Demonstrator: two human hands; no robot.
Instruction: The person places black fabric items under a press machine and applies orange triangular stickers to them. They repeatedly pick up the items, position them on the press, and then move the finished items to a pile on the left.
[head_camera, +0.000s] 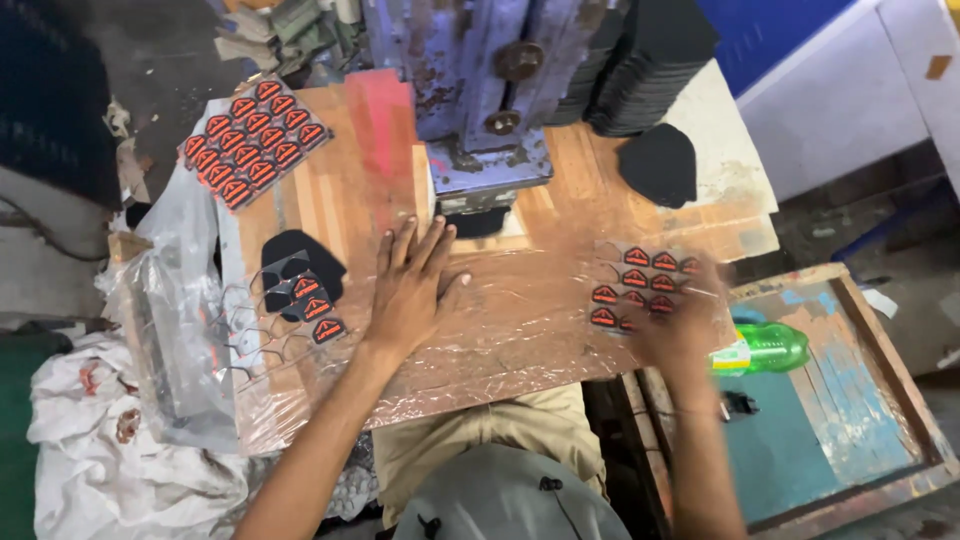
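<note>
My left hand (410, 290) lies flat, fingers spread, on the clear plastic film (520, 330) that covers the wooden table (330, 200), just in front of the blue press (480, 90). My right hand (685, 325) is blurred with motion at the near right corner of a clear sheet of red-and-black labels (635, 272). Its grip on that sheet cannot be made out. Left of my left hand lies a black cutout piece (290, 262) with a few of the same labels on and beside it.
A second sheet of labels (255, 140) lies at the table's far left. A single black piece (658, 165) and a tall stack of black pieces (650, 60) sit at the back right. A green bottle (765, 348) rests on a wooden-framed blue board (850, 400). White cloth (90, 450) is heaped at the left.
</note>
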